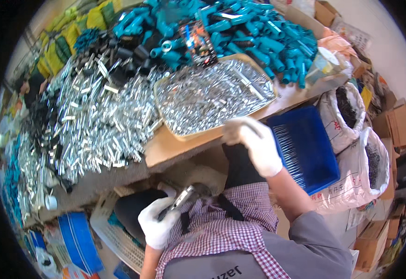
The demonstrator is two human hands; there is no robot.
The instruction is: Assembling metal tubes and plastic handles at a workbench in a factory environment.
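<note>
Head view: we see a silver-and-black metal piece just above the lap, in front of a checked apron, its dark far end too blurred for us to make out. Our left hand, in a white glove, is closed around its near end. Well apart from it, our gloved right hand hangs near the tray's near right corner; its fingers are blurred, and we cannot tell whether they grip anything.

Beyond, a shallow cream-rimmed tray full of small silver parts sits on the table. To its left spreads a heap of silver pieces; behind it rises a pile of teal parts, with a colourful printed packet lying against it.

Right of our right arm we have a blue bin with a row of thin silver rods along its left side, and beside that two open white sacks. Cardboard boxes stand farther right; a pale crate sits lower left.
</note>
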